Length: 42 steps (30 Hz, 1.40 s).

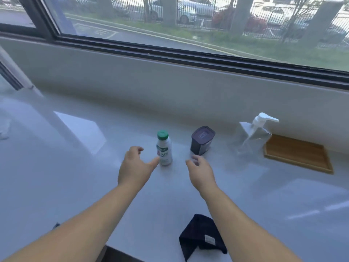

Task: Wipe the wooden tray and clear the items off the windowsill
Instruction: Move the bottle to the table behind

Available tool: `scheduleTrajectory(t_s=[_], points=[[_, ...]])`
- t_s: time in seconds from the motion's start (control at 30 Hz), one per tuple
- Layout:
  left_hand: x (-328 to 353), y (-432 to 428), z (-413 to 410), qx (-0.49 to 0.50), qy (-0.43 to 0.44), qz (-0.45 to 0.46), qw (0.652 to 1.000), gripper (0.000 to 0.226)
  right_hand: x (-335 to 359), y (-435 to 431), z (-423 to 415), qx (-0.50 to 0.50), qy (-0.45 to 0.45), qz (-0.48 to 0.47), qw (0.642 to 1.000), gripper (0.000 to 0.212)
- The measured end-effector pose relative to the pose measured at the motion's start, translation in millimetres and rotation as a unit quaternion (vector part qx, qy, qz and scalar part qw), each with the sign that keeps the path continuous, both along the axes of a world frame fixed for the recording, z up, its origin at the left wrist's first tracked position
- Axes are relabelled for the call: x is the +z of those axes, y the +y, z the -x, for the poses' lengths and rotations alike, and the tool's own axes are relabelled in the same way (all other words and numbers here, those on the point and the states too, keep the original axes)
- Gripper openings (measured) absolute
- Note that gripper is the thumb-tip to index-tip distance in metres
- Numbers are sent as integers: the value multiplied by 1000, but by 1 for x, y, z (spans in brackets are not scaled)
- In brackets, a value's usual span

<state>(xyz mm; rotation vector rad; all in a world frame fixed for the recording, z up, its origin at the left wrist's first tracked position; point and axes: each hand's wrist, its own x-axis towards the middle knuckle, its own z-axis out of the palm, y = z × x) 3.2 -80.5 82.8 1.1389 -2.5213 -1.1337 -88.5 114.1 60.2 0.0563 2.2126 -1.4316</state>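
Setting: ground-floor room, home or office not distinguishable, at a deep white windowsill (75, 176) under a wide dark-framed window (188, 55). Outside view: road, grass verge, metal fence (207, 14), tree trunks and parked cars (185, 12), all at street level. On the sill: green-capped drink bottle (164, 150) and dark lidded container (202, 140) mid-sill, clear pump dispenser (253, 133) and wooden tray (296, 154) toward the right end by the back wall, dark cloth (202, 235) at the near edge.
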Motion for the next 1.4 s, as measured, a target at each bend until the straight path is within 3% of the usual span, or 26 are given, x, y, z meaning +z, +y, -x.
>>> scheduleTrajectory(t_s=[0.1, 0.2, 0.37, 0.53, 0.67, 0.9, 1.07, 1.2, 1.4], points=[[-8, -15, 33, -30, 0, -34, 999, 94, -12, -43, 20, -31, -80, 36, 996, 53], [-21, -19, 69, -55, -10, -64, 996, 98, -29, -68, 44, -58, -151, 70, 984, 54], [-40, -23, 91, -67, -20, -111, 991, 61, -44, -90, 54, -60, -217, 95, 970, 41], [-29, -56, 72, -33, 15, -112, 993, 50, -39, -124, 40, -43, -218, 116, 968, 15], [-8, -115, 22, 21, 39, -118, 992, 51, -22, -190, 7, 11, -213, 109, 971, 29], [47, -264, -182, 123, 70, -75, 987, 51, 20, -366, -156, 166, -215, 82, 959, 14], [77, -354, -405, 242, 59, -25, 968, 53, 39, -491, -357, 303, -253, 74, 916, 11], [82, -393, -592, 361, 44, 2, 932, 54, 39, -564, -540, 401, -284, 59, 869, 10], [49, -393, -792, 501, 37, -19, 865, 54, 15, -606, -743, 492, -319, -3, 810, 12]])
